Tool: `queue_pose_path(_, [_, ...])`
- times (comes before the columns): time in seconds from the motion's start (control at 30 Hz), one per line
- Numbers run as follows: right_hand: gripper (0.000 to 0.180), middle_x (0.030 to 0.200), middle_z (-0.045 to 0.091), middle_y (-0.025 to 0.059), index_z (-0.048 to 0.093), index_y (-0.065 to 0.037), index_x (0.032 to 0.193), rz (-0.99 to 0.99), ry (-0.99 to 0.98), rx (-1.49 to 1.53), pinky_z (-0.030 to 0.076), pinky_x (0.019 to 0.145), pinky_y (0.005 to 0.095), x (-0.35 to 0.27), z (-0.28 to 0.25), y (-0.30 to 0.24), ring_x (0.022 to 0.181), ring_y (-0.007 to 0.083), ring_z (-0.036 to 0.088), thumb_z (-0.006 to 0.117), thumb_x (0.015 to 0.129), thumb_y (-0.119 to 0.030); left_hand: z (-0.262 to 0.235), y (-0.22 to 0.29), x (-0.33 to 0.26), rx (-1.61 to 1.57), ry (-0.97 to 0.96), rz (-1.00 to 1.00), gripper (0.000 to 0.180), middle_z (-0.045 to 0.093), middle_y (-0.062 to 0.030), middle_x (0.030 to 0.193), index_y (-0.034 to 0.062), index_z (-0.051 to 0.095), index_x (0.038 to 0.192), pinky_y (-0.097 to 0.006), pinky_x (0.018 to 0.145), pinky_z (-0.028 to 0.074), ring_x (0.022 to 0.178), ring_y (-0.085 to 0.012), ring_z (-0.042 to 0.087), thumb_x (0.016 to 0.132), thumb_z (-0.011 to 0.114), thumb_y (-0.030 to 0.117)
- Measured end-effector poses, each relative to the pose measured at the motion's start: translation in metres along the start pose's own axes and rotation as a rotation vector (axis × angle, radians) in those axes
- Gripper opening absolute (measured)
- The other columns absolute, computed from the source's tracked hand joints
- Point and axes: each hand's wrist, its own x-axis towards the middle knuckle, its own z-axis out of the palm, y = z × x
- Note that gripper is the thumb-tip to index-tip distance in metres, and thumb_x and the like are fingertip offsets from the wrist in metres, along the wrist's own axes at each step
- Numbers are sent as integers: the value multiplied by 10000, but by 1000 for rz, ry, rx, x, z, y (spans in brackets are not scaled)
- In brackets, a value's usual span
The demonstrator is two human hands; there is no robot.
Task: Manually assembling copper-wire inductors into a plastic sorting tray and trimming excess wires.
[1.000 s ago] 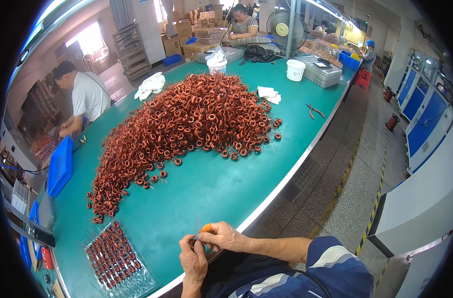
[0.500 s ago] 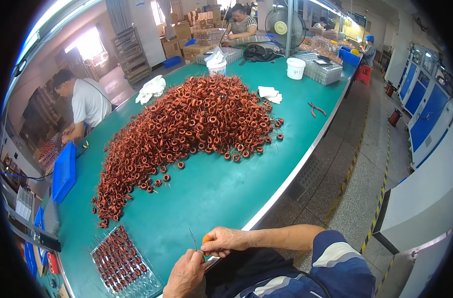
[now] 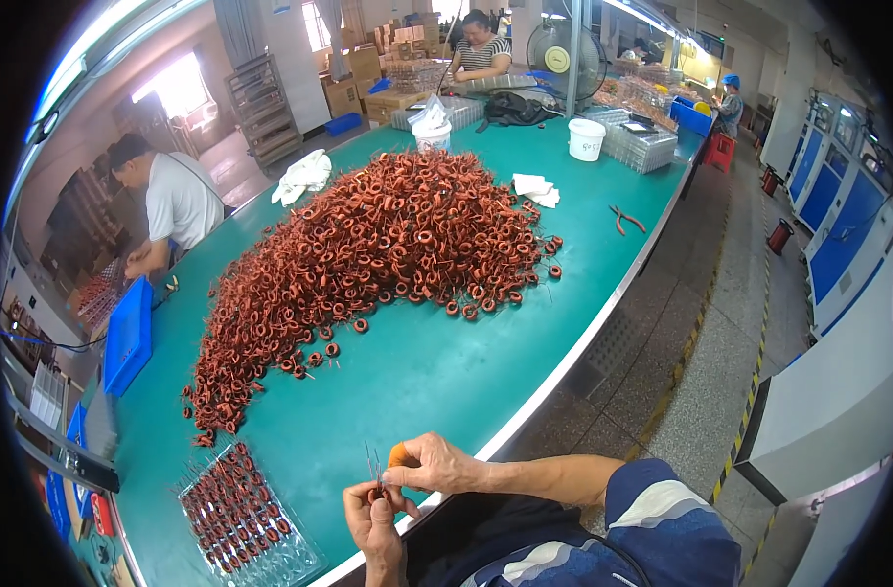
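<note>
Close to the table's front edge, my left hand (image 3: 373, 523) is closed on a small reddish-brown toroid coil (image 3: 375, 494), whose thin wire leads stick upward. My right hand (image 3: 436, 466), with an orange finger cover on one finger, pinches at the same coil near the base of its leads. The fingers partly hide the coil. To the left of my hands lies a clear plastic tray (image 3: 260, 523) holding rows of similar coils with leads pointing up. Beyond them spreads a large heap of loose coils (image 3: 368, 245) on the green tabletop (image 3: 407, 377).
Red-handled pliers (image 3: 626, 220) lie near the right edge. White cloths (image 3: 535, 190), a white bucket (image 3: 586, 139) and stacked clear trays (image 3: 638, 145) stand farther back. A blue bin (image 3: 128, 338) sits at the left edge, by a seated person (image 3: 177, 201). Another person (image 3: 481, 54) sits at the far end.
My left hand has turned more upright and shifted slightly left, bringing the coil and its leads into clearer view. My right hand has moved slightly left and up, staying at the coil.
</note>
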Motion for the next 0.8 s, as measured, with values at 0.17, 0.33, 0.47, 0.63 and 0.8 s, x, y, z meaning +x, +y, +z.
queue_pose_path(0.17, [429,1001,660,90,594,-5,1158,-107,-48,192,481,830,313,0,2,15,912,161,605,701,855,-289,4,-3,-7,-41,16,-50,387,517,-97,796,27,365,1179,-295,531,492,603,-171,524,947,569,260])
queue_pose_path(0.33, [452,1003,638,73,552,-7,1240,-144,-45,299,503,825,294,-11,14,10,921,138,610,677,882,-252,11,-1,-10,-25,187,-144,306,526,-62,768,42,405,1132,-261,489,455,572,-126,519,942,570,216])
queue_pose_path(0.47, [387,999,628,58,579,10,1176,-219,57,157,523,724,264,-14,20,20,898,118,609,671,887,-230,13,-13,-18,-94,206,-102,231,518,-53,750,49,435,1054,-247,475,444,579,-112,510,945,566,205])
queue_pose_path(0.63, [347,960,632,53,606,13,1114,-101,47,276,514,745,256,-26,22,17,898,118,607,671,892,-246,18,-11,-22,-86,220,-117,203,500,-42,718,59,437,1040,-227,462,428,594,-98,487,949,560,193])
queue_pose_path(0.8, [401,862,649,59,659,0,992,35,62,440,483,714,277,-2,35,34,753,116,582,486,989,-361,14,-2,-26,-92,276,-144,159,433,-44,652,77,389,1070,-247,453,394,534,-113,408,939,476,94])
